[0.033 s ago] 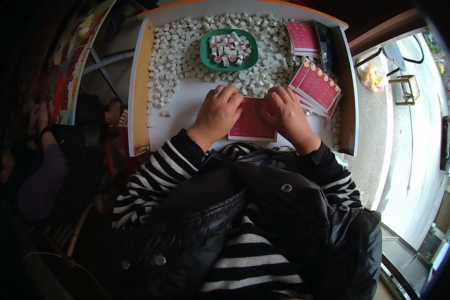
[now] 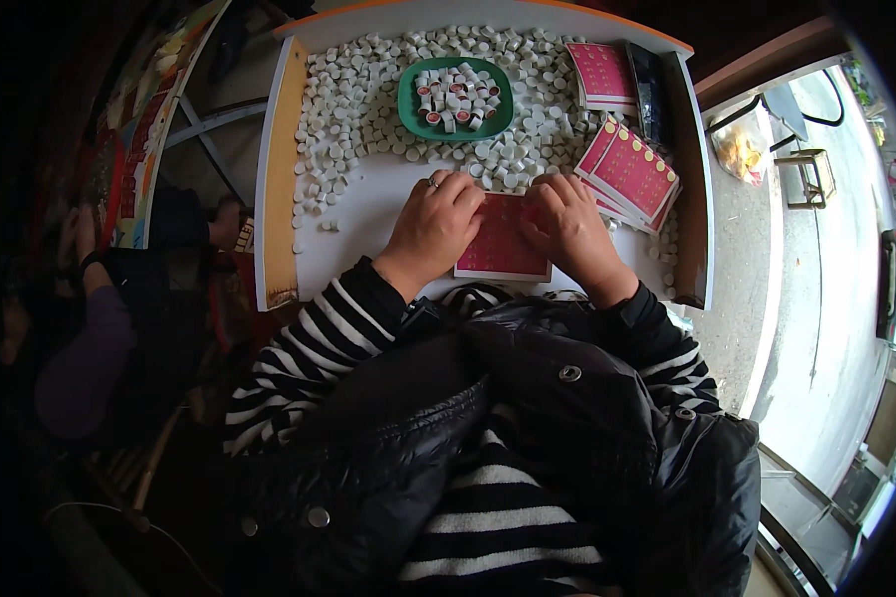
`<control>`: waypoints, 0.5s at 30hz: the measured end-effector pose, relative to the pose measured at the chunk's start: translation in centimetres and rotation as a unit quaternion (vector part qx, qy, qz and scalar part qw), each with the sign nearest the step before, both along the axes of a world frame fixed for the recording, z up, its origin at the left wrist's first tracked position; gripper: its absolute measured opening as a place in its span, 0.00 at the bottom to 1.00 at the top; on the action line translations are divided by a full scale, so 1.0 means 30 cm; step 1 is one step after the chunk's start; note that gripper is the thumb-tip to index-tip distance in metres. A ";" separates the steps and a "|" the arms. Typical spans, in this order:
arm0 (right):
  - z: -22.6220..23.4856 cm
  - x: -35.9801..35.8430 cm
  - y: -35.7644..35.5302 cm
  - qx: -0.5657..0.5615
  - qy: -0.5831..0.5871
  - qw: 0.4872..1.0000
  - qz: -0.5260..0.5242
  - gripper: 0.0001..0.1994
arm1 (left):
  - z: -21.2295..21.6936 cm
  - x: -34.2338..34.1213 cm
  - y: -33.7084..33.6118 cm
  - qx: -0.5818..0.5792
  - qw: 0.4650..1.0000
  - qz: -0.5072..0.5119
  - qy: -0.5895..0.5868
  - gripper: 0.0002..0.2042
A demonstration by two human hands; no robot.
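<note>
A red printed card (image 2: 500, 247) with a pale border lies in front of me on the white surface of a shallow wooden-sided box (image 2: 358, 234). My left hand (image 2: 436, 224) rests at the card's left edge, with its fingers bent together near the far corner; a ring shows on one finger. Over the card's right side is my right hand (image 2: 574, 234), fingers curled in toward the thumb. The fingertips of both hands are partly hidden, so whatever they pinch cannot be made out. Beyond the hands, small white round pieces (image 2: 353, 119) are spread in a thick layer.
A green tray (image 2: 405, 107) sits among the white pieces, holding more of them, some with red faces. Fanned red cards (image 2: 632, 171) lie at the right, below another card stack (image 2: 604, 75) and a dark flat object (image 2: 649, 95). At far left, another person's arm (image 2: 98, 284) shows.
</note>
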State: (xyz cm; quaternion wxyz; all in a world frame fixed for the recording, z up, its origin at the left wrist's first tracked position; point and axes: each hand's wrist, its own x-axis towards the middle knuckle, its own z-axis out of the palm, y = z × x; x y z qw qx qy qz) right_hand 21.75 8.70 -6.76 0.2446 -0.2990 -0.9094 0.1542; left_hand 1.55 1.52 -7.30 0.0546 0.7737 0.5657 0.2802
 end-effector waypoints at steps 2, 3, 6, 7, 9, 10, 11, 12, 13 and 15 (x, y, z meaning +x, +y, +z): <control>-0.006 0.006 0.002 -0.018 -0.005 1.000 -0.019 0.17 | -0.010 -0.001 0.003 -0.005 1.000 0.006 -0.015 0.14; -0.006 0.009 0.004 -0.027 -0.008 0.999 -0.028 0.18 | -0.012 -0.002 0.006 -0.010 0.999 0.012 -0.029 0.14; 0.008 0.028 0.002 -0.060 -0.010 0.997 -0.056 0.18 | -0.017 -0.012 0.009 -0.034 0.998 0.027 -0.054 0.13; 0.012 0.033 0.002 -0.076 -0.011 0.995 -0.069 0.18 | -0.018 -0.017 0.009 -0.053 0.996 0.037 -0.064 0.13; 0.002 0.042 0.009 -0.087 -0.014 0.994 -0.064 0.18 | -0.015 -0.015 0.013 -0.072 0.994 0.045 -0.074 0.13; -0.002 0.044 0.013 -0.098 -0.016 0.993 -0.058 0.18 | -0.014 -0.014 0.016 -0.086 0.992 0.046 -0.074 0.13; -0.005 0.047 0.014 -0.109 -0.018 0.993 -0.051 0.18 | -0.012 -0.013 0.018 -0.100 0.991 0.048 -0.074 0.13; -0.005 0.049 0.014 -0.109 -0.018 0.993 -0.052 0.18 | -0.010 -0.012 0.020 -0.114 0.990 0.049 -0.074 0.13; -0.003 0.047 0.014 -0.117 -0.021 0.992 -0.051 0.18 | -0.009 -0.012 0.020 -0.114 0.990 0.049 -0.073 0.13; 0.001 0.044 0.013 -0.134 -0.028 0.989 -0.051 0.18 | -0.008 -0.011 0.021 -0.110 0.991 0.050 -0.066 0.14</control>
